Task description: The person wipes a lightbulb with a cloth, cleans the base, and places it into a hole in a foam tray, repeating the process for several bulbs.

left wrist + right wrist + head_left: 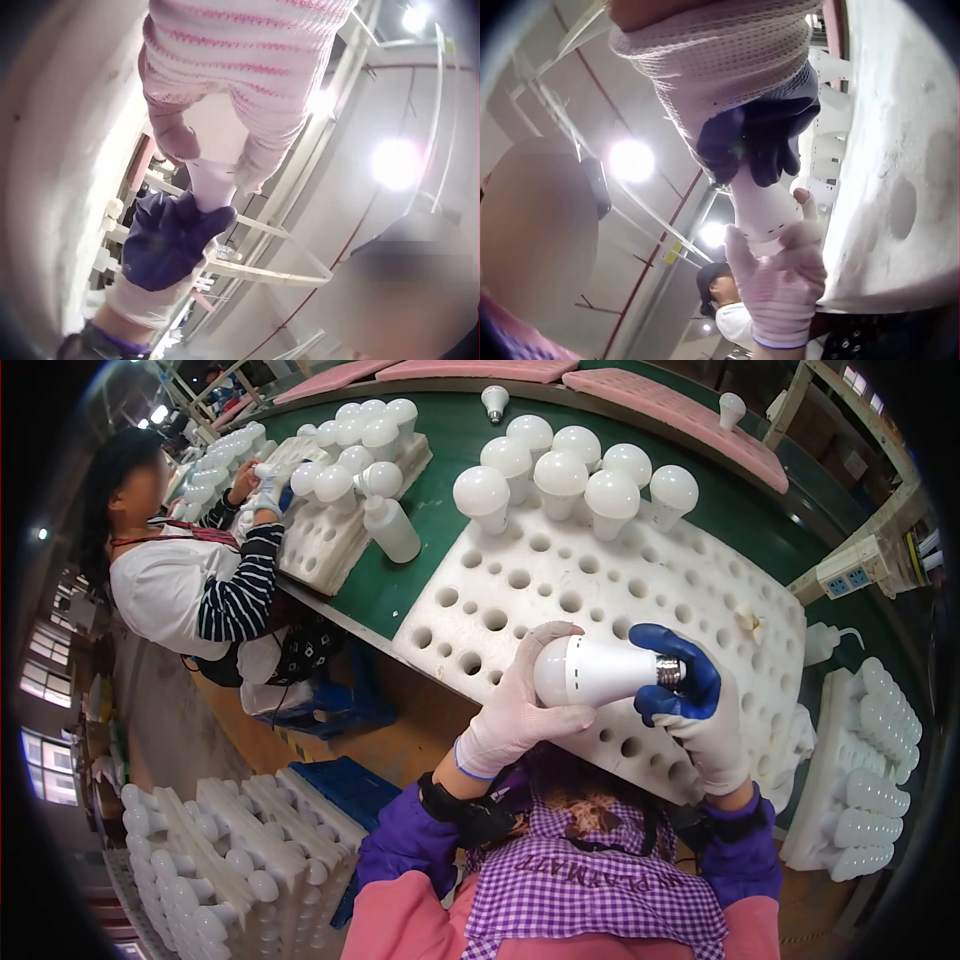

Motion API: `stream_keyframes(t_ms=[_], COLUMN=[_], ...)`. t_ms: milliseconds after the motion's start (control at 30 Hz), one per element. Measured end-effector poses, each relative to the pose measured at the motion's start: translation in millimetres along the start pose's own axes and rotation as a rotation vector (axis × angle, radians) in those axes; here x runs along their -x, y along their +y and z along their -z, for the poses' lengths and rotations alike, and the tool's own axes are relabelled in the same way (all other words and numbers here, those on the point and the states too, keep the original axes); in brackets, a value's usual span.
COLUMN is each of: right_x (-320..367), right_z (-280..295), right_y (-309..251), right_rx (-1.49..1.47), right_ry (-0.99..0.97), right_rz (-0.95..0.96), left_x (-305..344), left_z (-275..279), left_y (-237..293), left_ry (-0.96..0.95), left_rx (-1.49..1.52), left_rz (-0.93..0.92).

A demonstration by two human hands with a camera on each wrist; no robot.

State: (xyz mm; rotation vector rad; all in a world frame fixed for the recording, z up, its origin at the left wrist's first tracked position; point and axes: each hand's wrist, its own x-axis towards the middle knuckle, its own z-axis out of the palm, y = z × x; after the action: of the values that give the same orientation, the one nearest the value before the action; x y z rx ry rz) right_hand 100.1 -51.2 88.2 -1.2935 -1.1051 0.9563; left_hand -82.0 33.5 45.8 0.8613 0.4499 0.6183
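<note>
A white LED bulb (600, 672) lies sideways above the foam tray (520, 615), its metal screw base toward the right. The left hand (520, 705), in a pale pink-white glove, grips the round dome end. Around the base end curl the blue-coated fingers of the right hand (695, 705). In the left wrist view the left hand (232, 82) holds the bulb (211, 184) from above, with the right hand (169, 240) at its narrow end. The right wrist view shows the right hand (757, 120) on the bulb (761, 206) and the left hand (784, 289) on its dome.
Several bulbs (560, 475) stand in the tray's far rows. A squeeze bottle (392, 530) is left of the tray, another (822, 643) right. Racks of bulbs (250, 840) (868, 780) stand on both sides. A person (190, 575) works at the left; a power strip (850, 572) is at right.
</note>
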Motion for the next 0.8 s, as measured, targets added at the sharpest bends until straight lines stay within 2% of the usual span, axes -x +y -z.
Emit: stream_keyframes(t_ms=[33, 133, 267, 367, 433, 467, 500, 567, 600, 633, 700, 800], right_x=[0, -1, 0, -1, 0, -1, -1, -2, -2, -3, -5, -5], right_z=[1, 3, 8, 8, 6, 5, 6, 5, 5, 5, 7, 8], right_y=[-5, -2, 3, 0, -2, -1, 0, 1, 0, -1, -3, -3], right_rx=[-0.132, -0.147, -0.249, -0.18, -0.147, -0.118, -0.115, -0.054, -0.093, -0.09, -0.109, -0.187], right_ry=[0.011, -0.018, -0.055, -0.032, -0.037, -0.055, -0.049, -0.105, -0.1, -0.097, -0.077, -0.073], right_rz=[-0.199, -0.213, -0.241, -0.269, -0.221, -0.171, -0.172, -0.051, -0.068, -0.067, -0.14, -0.172], left_x=[-1, -1, 1, 3, 2, -2, -2, 0, -1, -2, -4, -2], left_z=[-4, -2, -2, -7, 0, 13, 17, 18, 22, 19, 9, 10], left_y=[-2, -7, -7, -1, -5, -8, -13, -14, -11, -12, -14, -12], left_ry=[0.04, 0.03, 0.017, 0.059, 0.024, -0.118, -0.125, -0.095, -0.171, -0.175, -0.109, -0.082], left_rx=[-0.174, -0.278, -0.311, -0.284, 0.001, 0.209, 0.211, 0.219, 0.253, 0.254, 0.158, -0.016], left_rz=[-0.14, -0.215, -0.218, -0.107, 0.04, 0.129, 0.132, 0.164, 0.177, 0.178, 0.015, -0.035])
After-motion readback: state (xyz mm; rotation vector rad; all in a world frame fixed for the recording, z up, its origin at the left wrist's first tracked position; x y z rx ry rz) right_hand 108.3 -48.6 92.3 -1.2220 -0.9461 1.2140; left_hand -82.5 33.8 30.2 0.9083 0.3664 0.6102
